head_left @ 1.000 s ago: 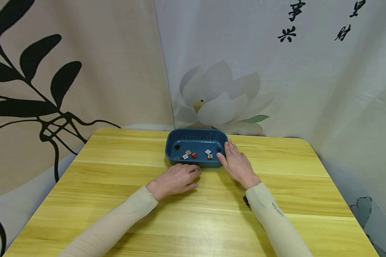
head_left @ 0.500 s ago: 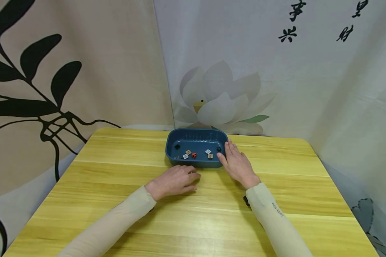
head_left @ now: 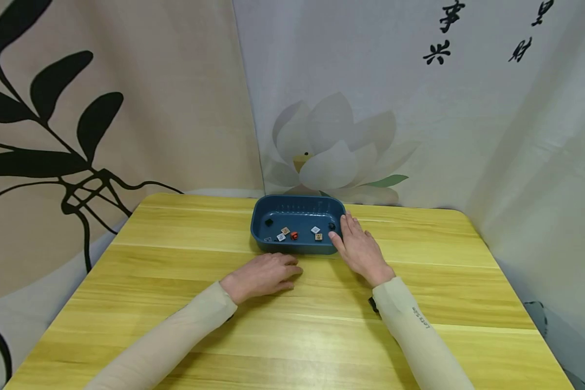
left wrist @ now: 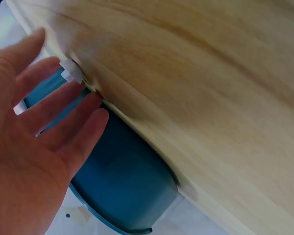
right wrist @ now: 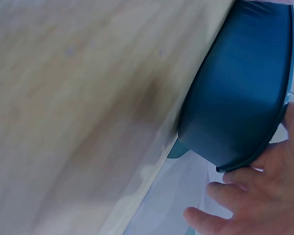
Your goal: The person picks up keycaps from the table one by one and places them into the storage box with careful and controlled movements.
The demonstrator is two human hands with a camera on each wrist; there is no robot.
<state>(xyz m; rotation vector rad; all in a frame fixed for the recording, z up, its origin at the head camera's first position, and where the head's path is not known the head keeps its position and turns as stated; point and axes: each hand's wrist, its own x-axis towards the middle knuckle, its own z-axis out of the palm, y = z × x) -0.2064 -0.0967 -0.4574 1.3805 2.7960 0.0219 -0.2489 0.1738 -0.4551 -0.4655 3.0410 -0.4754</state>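
Observation:
A blue rectangular plastic tray stands at the table's far side with several small dice in it. Along its right side lies my right hand, fingers fairly straight against the wall and thumb at the rim. In the right wrist view, some fingertips touch the tray's rim. My left hand is low over the table just before the tray's front wall, its fingers extended and spread. Close by its fingertips, a small white cube-like piece shows in the left wrist view; the head view hides it behind the hand.
Inside the tray are a red die, a white die, a tan die and some dark ones. The wooden table ends at a printed curtain just behind the tray.
My left hand has drawn back slightly from the tray. A small pale piece visible by its fingers a second ago is now hidden in the head view. My right hand stays at the tray.

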